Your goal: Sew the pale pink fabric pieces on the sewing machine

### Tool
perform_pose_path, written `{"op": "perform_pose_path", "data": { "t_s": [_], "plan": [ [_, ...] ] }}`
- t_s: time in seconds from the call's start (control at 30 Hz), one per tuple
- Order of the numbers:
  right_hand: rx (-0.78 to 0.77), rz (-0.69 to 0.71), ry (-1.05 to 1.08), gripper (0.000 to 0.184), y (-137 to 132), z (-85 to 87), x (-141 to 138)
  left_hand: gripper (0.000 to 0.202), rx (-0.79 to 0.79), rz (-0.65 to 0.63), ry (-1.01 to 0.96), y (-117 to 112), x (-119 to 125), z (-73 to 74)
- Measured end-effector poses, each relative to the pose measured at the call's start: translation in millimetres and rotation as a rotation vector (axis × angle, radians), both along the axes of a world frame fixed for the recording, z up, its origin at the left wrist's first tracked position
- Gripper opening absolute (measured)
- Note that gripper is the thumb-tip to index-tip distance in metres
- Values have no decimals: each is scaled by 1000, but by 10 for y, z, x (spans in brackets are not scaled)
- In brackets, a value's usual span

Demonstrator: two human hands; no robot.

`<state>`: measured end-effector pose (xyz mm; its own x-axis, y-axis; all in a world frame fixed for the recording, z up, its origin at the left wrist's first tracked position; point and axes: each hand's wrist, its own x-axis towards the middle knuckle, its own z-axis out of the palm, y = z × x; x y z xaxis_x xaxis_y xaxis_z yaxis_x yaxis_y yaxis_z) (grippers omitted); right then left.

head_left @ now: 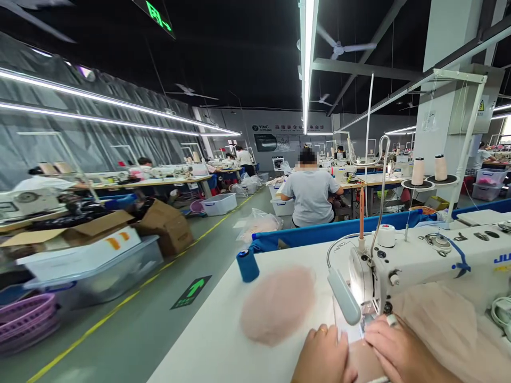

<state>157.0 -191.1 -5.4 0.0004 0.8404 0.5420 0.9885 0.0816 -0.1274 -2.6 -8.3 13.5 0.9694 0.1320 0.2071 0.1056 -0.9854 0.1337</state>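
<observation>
A white sewing machine point(423, 266) stands on the right of the white table. My left hand point(325, 354) rests in front of it with fingers curled against the left edge of a beige-pink fabric piece point(364, 357). Close to the presser foot point(366, 319), my right hand point(403, 348) presses its bunched fingers onto the same piece from the right. The fingertips' undersides are hidden. A sheer pink fabric piece point(279, 306) lies flat to the left, below a blue thread cone point(247, 266). More pink fabric point(439, 319) is spread behind my right hand, under the machine arm.
A grey-green lamp head point(345, 298) hangs beside the needle area. Blue cloth point(339, 232) runs along the table's far edge. Beyond it a person in a grey shirt point(313, 197) sits. Bins and cardboard boxes point(165, 226) line the aisle at left.
</observation>
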Motion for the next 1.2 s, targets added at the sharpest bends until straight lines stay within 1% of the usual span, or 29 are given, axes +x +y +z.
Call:
{"op": "perform_pose_path", "data": {
  "t_s": [0.07,0.13,0.2,0.27,0.3,0.37,0.43,0.5,0.63,0.7,0.73,0.8,0.9,0.93,1.0,1.07,1.13,1.2],
  "plan": [
    [-6,61,-13,32,33,-36,-63,17,-64,-91,38,-108,-52,51],
    [-41,134,0,26,33,-13,-163,19,-123,-186,54,-177,-121,164],
    [-92,235,22,27,-25,82,-277,19,-154,-228,82,-164,-191,334],
    [-111,335,48,33,-128,227,-358,17,-187,-216,98,-64,-236,514],
    [-156,329,82,38,-182,302,-375,17,-189,-190,89,6,-243,587],
    [-223,340,110,43,-270,422,-370,21,-165,-52,28,142,-231,668],
    [-266,379,128,46,-318,488,-349,20,-170,15,35,219,-199,662],
    [-291,427,154,48,-332,514,-341,22,-174,36,48,220,-163,604],
    [-346,496,234,47,-319,540,-349,49,-123,83,105,143,-126,497],
    [-364,526,280,46,-318,552,-346,53,-98,147,159,135,-123,480],
    [-373,534,305,44,-321,558,-343,49,-94,177,177,141,-124,477],
    [-410,536,353,38,-333,575,-337,34,-99,209,193,159,-124,469],
    [-467,529,399,26,-349,622,-334,8,-115,192,200,165,-118,442],
    [-479,523,405,23,-353,642,-335,4,-117,180,196,155,-114,432],
    [-478,505,402,17,-359,676,-343,7,-113,155,167,113,-104,418],
    [-439,456,399,14,-361,679,-351,10,-104,122,118,48,-99,412],
    [-335,346,433,18,-352,634,-349,12,-102,74,42,-27,-100,403],
    [-177,191,529,33,-324,552,-327,14,-163,-15,-147,-88,-103,384]
  ]
}}
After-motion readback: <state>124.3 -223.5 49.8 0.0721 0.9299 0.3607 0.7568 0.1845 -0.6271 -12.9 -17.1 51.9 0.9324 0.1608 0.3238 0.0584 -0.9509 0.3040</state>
